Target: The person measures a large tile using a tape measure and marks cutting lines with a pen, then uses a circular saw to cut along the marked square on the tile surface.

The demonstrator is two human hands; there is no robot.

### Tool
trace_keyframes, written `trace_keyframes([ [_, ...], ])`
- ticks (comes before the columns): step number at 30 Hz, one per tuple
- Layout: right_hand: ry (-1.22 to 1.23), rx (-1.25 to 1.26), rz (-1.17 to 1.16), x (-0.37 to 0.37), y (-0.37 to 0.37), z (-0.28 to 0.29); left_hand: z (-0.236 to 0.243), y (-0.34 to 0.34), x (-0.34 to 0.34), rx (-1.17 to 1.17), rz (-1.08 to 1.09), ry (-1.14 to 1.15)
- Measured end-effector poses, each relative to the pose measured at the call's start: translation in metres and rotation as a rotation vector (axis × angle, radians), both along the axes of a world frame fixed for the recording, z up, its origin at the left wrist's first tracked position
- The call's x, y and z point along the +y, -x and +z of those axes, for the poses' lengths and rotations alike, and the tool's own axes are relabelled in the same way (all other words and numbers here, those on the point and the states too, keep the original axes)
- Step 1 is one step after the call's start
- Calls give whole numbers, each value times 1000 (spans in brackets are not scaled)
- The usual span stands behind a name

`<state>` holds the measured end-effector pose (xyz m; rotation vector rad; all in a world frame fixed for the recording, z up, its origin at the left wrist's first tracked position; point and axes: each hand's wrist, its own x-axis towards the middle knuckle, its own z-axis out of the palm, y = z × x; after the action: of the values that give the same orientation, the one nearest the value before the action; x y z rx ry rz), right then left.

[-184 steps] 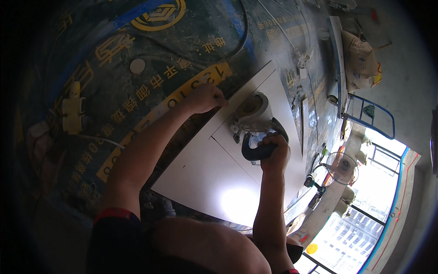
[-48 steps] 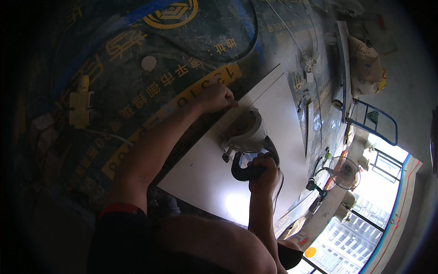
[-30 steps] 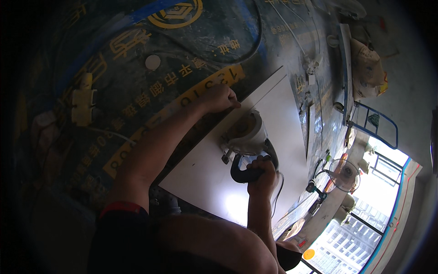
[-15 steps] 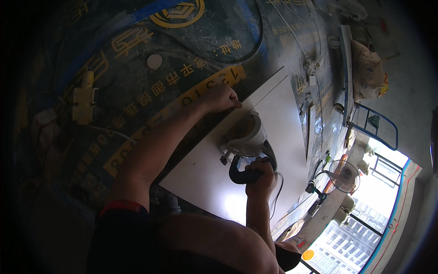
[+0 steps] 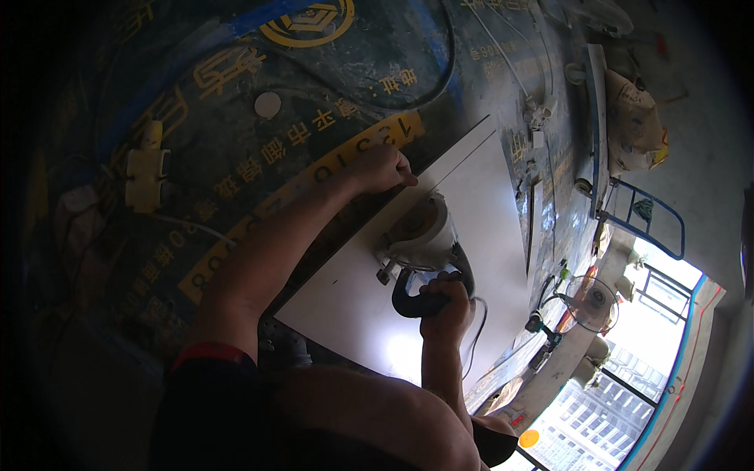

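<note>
A circular saw with a grey guard and a black loop handle rests on a large white panel. My right hand is wrapped round its rear handle, and a dark cord trails down beside my wrist. From the front of the saw a thin straight dark line runs to the panel's far corner, close to its left edge. At that left edge, ahead of the saw, my left hand has its fingers curled closed, the tips at the panel's rim. The saw's blade is hidden beneath the guard.
Printed dark green sheeting covers the floor, with a black cable looping across it. Yellowish connectors lie at left, white sockets beyond the panel. At right are a blue-framed trolley, a paper sack and a fan.
The circular saw and my right hand have shifted very slightly back toward me and to the left, along the line. My left hand stays at the panel's edge.
</note>
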<state>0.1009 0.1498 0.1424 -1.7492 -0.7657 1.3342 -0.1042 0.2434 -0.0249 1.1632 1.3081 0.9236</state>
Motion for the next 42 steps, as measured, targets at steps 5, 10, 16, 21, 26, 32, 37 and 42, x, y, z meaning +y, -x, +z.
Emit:
trace_keyframes([
  [5,6,0,-18,-2,-1,-2,0,0,1,-11,-7,4],
  [10,8,-25,-6,-3,1,-1,1,1,1,-20,-21,16],
  [16,-2,-8,-5,-4,1,-2,1,0,1,-20,-20,16],
  [21,-13,-37,9,-7,3,-2,0,0,0,3,-2,-2],
  [26,-451,-889,765,-16,-6,8,-1,2,-1,6,-19,10],
  [32,-183,-232,255,7,-41,37,5,2,-2,39,-35,-3],
  [37,-113,-210,162,67,-103,95,9,6,-8,-71,-113,175],
  [42,-85,-164,15,80,-190,171,43,-12,-28,-47,-120,251],
])
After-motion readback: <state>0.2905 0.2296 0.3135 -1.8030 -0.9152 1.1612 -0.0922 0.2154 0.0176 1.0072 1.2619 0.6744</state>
